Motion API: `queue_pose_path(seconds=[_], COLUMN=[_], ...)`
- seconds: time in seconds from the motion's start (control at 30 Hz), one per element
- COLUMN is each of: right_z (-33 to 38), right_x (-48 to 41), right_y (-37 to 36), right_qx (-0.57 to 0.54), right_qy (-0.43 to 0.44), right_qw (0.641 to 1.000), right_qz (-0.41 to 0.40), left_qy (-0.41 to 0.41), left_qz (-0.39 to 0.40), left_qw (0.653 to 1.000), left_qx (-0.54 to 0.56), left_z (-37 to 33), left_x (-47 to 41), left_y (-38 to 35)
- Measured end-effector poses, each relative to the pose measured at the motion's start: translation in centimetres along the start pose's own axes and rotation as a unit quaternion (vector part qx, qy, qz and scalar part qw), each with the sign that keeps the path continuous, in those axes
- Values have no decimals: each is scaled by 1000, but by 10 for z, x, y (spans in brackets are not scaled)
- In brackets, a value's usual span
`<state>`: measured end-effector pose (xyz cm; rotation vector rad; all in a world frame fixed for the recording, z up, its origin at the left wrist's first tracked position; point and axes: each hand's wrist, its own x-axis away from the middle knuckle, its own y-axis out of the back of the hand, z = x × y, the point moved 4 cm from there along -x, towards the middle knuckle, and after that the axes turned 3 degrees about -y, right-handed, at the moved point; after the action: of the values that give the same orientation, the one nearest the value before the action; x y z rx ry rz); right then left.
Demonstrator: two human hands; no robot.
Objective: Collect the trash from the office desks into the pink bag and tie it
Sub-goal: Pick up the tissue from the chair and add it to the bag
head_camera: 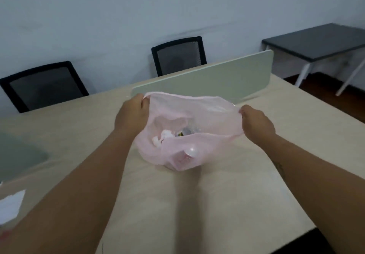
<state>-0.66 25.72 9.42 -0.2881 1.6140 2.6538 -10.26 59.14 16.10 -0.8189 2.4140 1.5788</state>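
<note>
Wall (pixel 138 12) fills the top half, pale blue-grey, a few faint scuff marks.

Beige desk (pixel 246 174) takes most of the lower frame, light wood-grain top, near edge visible bottom right.

White divider panel (pixel 217 75) stands upright on the desk just behind the bag, running left to right, rounded corners.

Dark side table (pixel 320 40) far right against the wall, black top on white legs, well apart from the desk.

Two black mesh-back office chairs on the far side of the desk: one at left (pixel 43 85), one near centre (pixel 178 55) behind the divider.

Pink bag (pixel 187 131) sits on the desk at centre, thin translucent plastic, mouth pulled wide open. Bottom rests on the desktop; the rim is lifted off it.

Left hand (pixel 131 115) is clamped on the bag's left rim, fingers curled around a bunched bit of plastic. Right hand (pixel 256 123) is clamped on the right rim the same way. Hands are well apart, the bag mouth stretched between them. Both forearms are bare and reach in from the bottom corners.

White paper (pixel 11 204) lies on the desk at the far left edge, partly cut off by the frame.

Inside the bag: crumpled white tissue bits (pixel 164 137), something clear with a dark yellow-marked label (pixel 185 132) that looks like a plastic bottle, blurred. A white cap-like shape (pixel 192 151) shows through the near wall; can't tell what it is.
</note>
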Motion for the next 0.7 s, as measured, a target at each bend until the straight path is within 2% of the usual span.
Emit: queue_pose_path(seconds=[0.1, 0.2, 0.3, 0.53, 0.63, 0.7], right_z=[-42, -79, -117, -162, -161, -162], right_x=[49, 114, 184, 289, 298, 302], right_y=[6, 18, 21, 5, 4, 3], right_qx=[40, 138, 227, 254, 262, 280], right_qy=[-18, -38, -52, -137, -125, -109], right_qw=[999, 990, 970, 925, 928, 928], right_qz=[15, 9, 65, 247, 235, 222], left_qy=[-47, -101, -122, -196, -221, -210], left_qz=[60, 124, 192, 313, 340, 360], left_qw=[996, 984, 971, 928, 914, 909], left_qx=[53, 80, 80, 39, 11, 5], left_z=[-31, -56, -70, -76, -68, -62], left_x=[24, 56, 95, 205, 236, 249], left_y=[-48, -90, -127, -190, -212, -225])
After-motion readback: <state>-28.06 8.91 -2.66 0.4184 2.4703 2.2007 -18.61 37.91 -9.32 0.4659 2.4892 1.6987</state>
